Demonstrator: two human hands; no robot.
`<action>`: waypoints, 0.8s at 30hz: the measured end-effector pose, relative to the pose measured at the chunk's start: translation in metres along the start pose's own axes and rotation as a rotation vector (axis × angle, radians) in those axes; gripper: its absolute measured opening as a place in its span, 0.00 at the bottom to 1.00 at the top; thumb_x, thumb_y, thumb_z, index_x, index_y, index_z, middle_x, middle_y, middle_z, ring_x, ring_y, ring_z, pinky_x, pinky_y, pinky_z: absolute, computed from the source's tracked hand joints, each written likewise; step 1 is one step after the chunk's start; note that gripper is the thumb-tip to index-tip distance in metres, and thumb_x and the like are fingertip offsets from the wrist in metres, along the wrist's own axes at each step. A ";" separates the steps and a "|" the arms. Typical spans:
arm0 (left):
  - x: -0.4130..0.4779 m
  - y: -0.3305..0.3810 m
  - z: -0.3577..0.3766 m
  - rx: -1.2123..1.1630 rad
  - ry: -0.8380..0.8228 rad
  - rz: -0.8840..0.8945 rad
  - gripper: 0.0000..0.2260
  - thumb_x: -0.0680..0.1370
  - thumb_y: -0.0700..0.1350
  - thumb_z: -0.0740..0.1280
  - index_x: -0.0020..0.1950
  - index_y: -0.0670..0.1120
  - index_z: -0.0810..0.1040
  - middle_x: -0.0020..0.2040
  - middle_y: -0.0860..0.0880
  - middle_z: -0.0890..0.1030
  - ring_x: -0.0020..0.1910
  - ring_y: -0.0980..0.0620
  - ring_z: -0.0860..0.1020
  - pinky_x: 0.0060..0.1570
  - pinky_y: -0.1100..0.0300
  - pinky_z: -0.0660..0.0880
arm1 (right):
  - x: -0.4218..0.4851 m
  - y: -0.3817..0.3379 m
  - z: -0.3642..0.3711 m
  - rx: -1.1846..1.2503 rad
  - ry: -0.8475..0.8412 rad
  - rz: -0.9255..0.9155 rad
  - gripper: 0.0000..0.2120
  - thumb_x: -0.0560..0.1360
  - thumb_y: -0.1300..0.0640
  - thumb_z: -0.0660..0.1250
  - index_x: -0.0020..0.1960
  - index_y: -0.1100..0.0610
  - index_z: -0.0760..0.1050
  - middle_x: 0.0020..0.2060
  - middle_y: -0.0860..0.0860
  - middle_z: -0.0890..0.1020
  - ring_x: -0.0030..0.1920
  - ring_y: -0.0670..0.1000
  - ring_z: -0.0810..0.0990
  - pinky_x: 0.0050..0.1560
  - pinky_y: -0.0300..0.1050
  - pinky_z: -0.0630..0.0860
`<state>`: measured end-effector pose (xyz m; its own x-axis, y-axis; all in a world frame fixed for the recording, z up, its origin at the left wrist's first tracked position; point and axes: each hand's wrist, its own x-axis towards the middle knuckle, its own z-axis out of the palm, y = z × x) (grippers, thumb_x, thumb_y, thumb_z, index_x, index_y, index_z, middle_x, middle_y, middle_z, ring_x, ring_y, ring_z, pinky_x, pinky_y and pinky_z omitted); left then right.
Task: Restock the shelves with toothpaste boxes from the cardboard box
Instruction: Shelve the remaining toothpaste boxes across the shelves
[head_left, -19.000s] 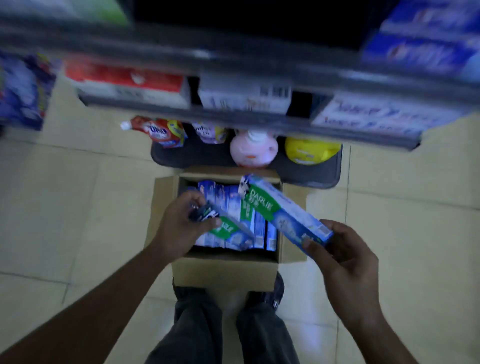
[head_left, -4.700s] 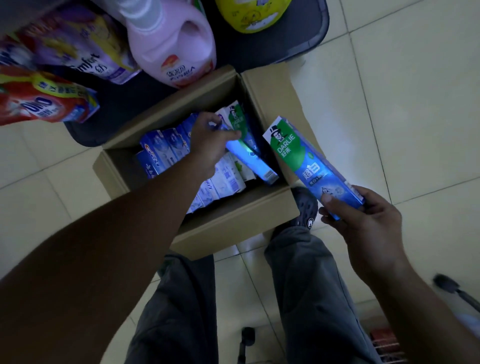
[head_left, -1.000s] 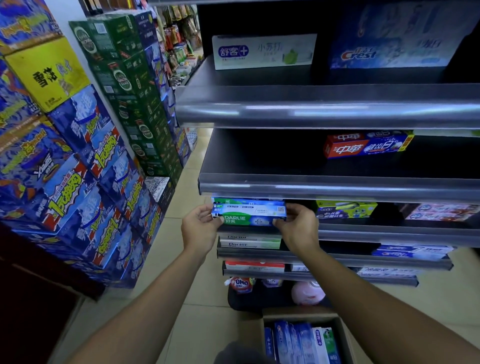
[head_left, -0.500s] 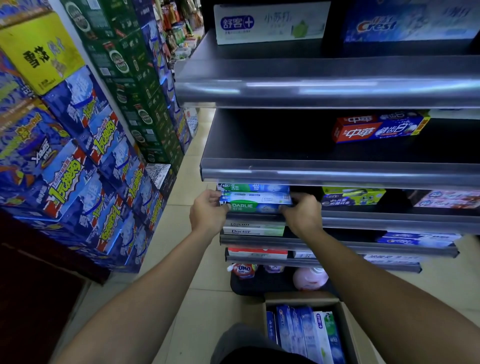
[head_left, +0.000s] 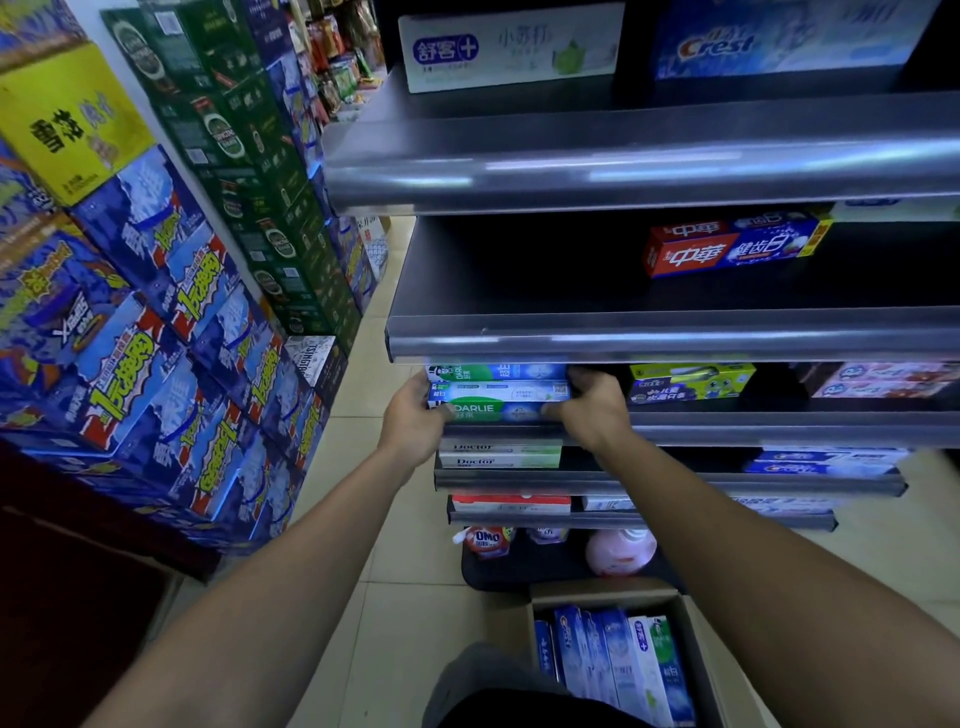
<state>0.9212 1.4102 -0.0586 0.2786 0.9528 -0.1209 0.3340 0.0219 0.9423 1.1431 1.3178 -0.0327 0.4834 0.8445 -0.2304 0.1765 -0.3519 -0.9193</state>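
Both hands hold a green and blue Darlie toothpaste box (head_left: 498, 402) by its ends, level, at the front edge of the third shelf (head_left: 753, 430). My left hand (head_left: 413, 418) grips its left end and my right hand (head_left: 592, 408) its right end. Another Darlie box (head_left: 496, 372) lies on the shelf right behind it. The open cardboard box (head_left: 691, 654) stands on the floor at the bottom, with several upright toothpaste boxes (head_left: 613, 660) inside.
Stacked blue, yellow and green drink cartons (head_left: 156, 291) wall the left side. A red toothpaste box (head_left: 727, 247) sits on the shelf above. Other toothpaste boxes (head_left: 688, 382) lie to the right and on the lower shelves. A pink bottle (head_left: 621, 551) stands on the bottom tray.
My hands have carried the Darlie box forward and slightly up, to the shelf's front edge, closer to the box lying there. The view has tilted a little upward.
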 end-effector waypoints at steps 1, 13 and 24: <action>-0.002 0.003 0.000 -0.010 -0.010 -0.003 0.19 0.78 0.30 0.69 0.62 0.51 0.77 0.50 0.69 0.84 0.54 0.63 0.81 0.59 0.57 0.77 | 0.000 0.000 0.000 0.000 -0.004 0.003 0.26 0.69 0.68 0.78 0.66 0.61 0.77 0.56 0.52 0.83 0.56 0.55 0.82 0.57 0.48 0.79; -0.100 -0.041 0.035 0.344 0.210 0.142 0.19 0.76 0.40 0.73 0.60 0.60 0.74 0.56 0.58 0.78 0.55 0.52 0.76 0.52 0.49 0.77 | -0.061 0.065 -0.101 -0.030 0.142 0.047 0.11 0.75 0.65 0.71 0.57 0.59 0.81 0.46 0.58 0.86 0.49 0.62 0.84 0.50 0.60 0.81; -0.206 -0.184 0.222 0.453 -0.395 -0.182 0.24 0.72 0.37 0.71 0.59 0.63 0.75 0.49 0.66 0.80 0.47 0.65 0.78 0.49 0.67 0.75 | -0.134 0.322 -0.145 0.064 0.166 0.625 0.08 0.73 0.68 0.71 0.52 0.61 0.82 0.38 0.56 0.83 0.32 0.48 0.79 0.35 0.40 0.75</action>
<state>1.0025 1.1428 -0.2768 0.4647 0.7598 -0.4547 0.7317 -0.0403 0.6804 1.2590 1.0329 -0.2512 0.6056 0.4131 -0.6802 -0.2299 -0.7275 -0.6465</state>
